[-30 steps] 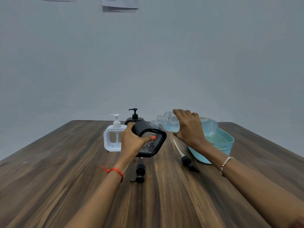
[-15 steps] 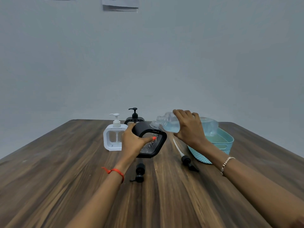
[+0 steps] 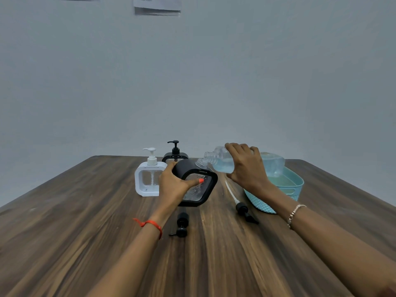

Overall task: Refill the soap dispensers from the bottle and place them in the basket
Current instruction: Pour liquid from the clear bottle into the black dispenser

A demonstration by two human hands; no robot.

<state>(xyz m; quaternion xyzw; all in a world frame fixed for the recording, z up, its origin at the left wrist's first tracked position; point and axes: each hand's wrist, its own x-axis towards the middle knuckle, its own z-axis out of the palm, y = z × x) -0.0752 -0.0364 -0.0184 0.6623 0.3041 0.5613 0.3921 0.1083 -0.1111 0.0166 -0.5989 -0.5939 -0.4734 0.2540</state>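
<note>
My left hand (image 3: 174,185) grips a black square soap dispenser (image 3: 203,189) with a clear window, tilted to the right and with its pump off. My right hand (image 3: 246,166) holds a clear refill bottle (image 3: 218,162) of pale blue liquid on its side, its open neck at the dispenser's top opening. A white dispenser (image 3: 150,179) and a second black dispenser (image 3: 175,154) stand upright behind, pumps on. A turquoise basket (image 3: 287,189) sits at the right, partly behind my right arm.
Two loose black pump heads lie on the wooden table (image 3: 85,232): one (image 3: 182,225) under the tilted dispenser, one (image 3: 243,209) with a long white tube beside the basket. A grey wall rises beyond the far table edge.
</note>
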